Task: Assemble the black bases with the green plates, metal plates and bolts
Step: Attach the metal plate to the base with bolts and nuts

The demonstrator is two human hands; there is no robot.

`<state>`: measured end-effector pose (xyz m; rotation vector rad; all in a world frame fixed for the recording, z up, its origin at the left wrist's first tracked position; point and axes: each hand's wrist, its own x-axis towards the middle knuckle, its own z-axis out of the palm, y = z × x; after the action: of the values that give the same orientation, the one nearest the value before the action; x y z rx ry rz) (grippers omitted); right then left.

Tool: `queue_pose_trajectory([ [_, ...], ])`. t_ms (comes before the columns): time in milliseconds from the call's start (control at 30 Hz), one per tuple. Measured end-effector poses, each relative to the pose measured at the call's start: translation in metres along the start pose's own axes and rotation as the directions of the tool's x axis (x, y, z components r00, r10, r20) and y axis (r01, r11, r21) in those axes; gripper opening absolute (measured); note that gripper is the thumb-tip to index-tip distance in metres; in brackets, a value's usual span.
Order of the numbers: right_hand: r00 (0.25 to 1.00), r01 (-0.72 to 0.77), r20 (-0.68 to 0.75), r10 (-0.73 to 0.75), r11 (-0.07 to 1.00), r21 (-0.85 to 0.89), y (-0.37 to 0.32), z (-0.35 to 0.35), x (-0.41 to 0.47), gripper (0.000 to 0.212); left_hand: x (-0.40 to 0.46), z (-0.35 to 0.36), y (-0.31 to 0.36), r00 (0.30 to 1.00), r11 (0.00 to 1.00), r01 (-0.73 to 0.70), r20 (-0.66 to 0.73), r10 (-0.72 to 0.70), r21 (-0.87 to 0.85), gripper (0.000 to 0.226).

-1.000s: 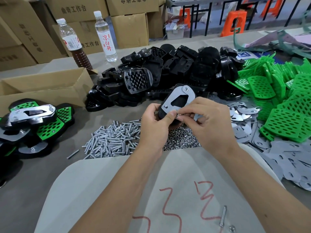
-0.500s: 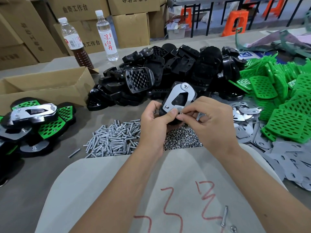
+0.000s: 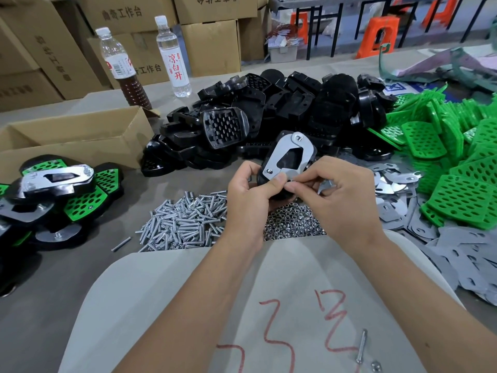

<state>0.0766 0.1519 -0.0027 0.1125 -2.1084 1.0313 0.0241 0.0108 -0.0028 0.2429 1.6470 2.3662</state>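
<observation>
Metal plate (image 3: 287, 157) being bolted onto a black base (image 3: 262, 179).
The base is gripped by the left hand (image 3: 248, 192); something small, unclear, is pinched by the right hand (image 3: 336, 195) at the plate's near edge — tightening is likely called for next.

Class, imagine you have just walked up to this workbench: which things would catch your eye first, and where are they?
First, the two hands at centre: the left hand grips a black base topped with a metal plate, while the right hand pinches at its near edge. Behind them rises a pile of black bases, and bright green plates heap up on the right. A spread of bolts lies just left of the hands.
</observation>
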Motion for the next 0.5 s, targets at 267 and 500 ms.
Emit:
queue_pose_trajectory([
  [267,0.997,0.070,0.043,-0.070,0.998,0.002,-0.0022,-0.0002,0.0011,0.011,-0.0008,0.0012,0.0019,1.000,0.999,0.019,-0.021,-0.019,-0.035,0.013],
  [500,0.999,0.047,-0.024,-0.047,0.999,0.015,-0.0018,-0.0031,-0.0024,0.029,0.0018,-0.0009,0.0018,0.998,0.996,0.022,-0.059,-0.027,-0.086,0.012],
])
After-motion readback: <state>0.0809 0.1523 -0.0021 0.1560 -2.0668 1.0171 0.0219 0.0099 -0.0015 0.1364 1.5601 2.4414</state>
